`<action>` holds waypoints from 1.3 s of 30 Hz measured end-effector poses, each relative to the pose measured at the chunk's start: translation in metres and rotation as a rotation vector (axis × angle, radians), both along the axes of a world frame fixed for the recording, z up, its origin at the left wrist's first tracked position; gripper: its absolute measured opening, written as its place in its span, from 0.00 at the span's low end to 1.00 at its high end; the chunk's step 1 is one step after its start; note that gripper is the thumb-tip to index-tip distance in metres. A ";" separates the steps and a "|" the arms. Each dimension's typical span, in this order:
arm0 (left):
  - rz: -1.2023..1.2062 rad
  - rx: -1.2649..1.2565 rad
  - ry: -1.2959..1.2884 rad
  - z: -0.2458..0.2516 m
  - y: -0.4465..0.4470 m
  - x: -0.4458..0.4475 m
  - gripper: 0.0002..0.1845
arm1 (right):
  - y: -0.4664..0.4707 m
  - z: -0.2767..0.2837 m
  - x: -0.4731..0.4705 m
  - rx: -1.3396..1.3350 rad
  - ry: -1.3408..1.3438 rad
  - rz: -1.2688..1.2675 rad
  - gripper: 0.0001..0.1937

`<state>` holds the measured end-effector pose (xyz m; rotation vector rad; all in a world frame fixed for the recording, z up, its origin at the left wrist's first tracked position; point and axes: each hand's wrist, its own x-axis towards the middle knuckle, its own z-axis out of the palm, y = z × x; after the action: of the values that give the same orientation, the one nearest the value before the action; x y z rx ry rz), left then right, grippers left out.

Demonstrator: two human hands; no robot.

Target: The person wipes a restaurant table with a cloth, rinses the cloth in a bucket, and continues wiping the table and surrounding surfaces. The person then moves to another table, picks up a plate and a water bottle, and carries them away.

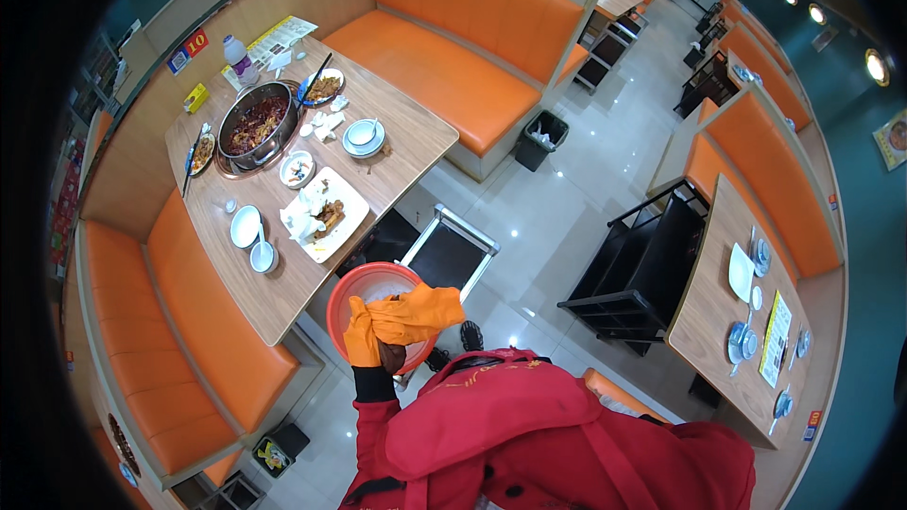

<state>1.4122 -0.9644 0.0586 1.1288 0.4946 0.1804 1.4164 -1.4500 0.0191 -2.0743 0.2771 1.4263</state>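
My left hand [391, 354], mostly hidden by bunched orange fabric or gloves [418, 313], grips this material over a red plastic basin [341, 329]. Whitish, perhaps foamy, contents show inside the basin. My right hand is out of view. Beyond the basin is a wooden dining table [397, 149]. On it are a metal hot pot [258, 126] with dark red broth, a white square plate [351, 202] of food scraps and crumpled tissues, a white bowl [246, 227], a smaller bowl with a spoon [263, 257], stacked bowls [363, 138] and a plastic bottle [241, 60].
Orange padded benches [432, 74] flank the table. A metal-framed cart or stool [453, 255] stands beside the basin. A black bin [542, 138] is on the tiled floor. At right, black chairs [638, 262] stand by another table [698, 312] with bowls.
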 end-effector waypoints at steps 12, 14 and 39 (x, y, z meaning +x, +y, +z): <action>-0.004 0.530 0.007 -0.021 0.016 -0.030 0.21 | 0.156 0.062 0.087 0.538 0.178 0.527 0.24; 0.047 0.438 -0.026 -0.022 0.014 -0.034 0.19 | 0.175 0.038 0.086 0.387 0.127 0.801 0.21; 0.300 0.248 -0.030 -0.016 0.013 -0.071 0.19 | 0.224 0.011 0.086 0.308 -0.229 1.440 0.20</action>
<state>1.3416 -0.9515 0.0426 1.2866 0.6265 0.5309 1.5023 -1.2259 0.0300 -2.0778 -1.7147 1.6599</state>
